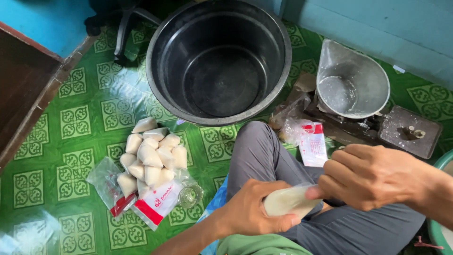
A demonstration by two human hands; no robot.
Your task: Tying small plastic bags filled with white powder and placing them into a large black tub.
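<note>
Hands meet over the grey-trousered knee (259,151): left hand (250,210) clasps a small clear plastic bag of white powder (289,200), long axis pointing rightward; right hand (368,177) pinches its near end shut.

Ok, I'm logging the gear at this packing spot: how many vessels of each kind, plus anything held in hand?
Black tub: 1
Metal scale pan: 1
Small clear glass: 1
Green basin, only its rim showing: 1
Filled bag, gripped by left hand and right hand: 1
Total: 5
</note>
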